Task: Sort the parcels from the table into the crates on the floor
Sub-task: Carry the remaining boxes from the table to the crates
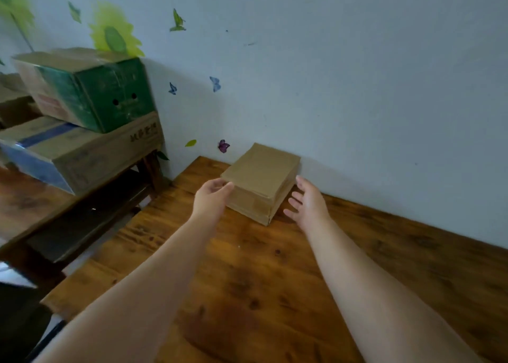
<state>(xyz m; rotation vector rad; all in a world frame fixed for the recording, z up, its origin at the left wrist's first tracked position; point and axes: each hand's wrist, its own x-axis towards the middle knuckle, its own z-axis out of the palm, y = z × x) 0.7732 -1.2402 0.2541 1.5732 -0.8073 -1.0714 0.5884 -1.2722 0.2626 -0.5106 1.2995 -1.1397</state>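
Wooden table; stack of brown parcels at its far edge, against the wall; left hand, fingers loosely curved, touches the near-left corner; right hand, fingers spread, hovers just beside the right face; squeezing evenly from both sides should keep the layers aligned; cartons on the left stand well apart, obstructing nothing.

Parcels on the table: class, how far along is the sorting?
Done: unknowable, no crates are in view. In hand: the left hand and right hand, both open, flank the parcel stack, not yet gripping. Left: carrying that stack off the table to the crates.
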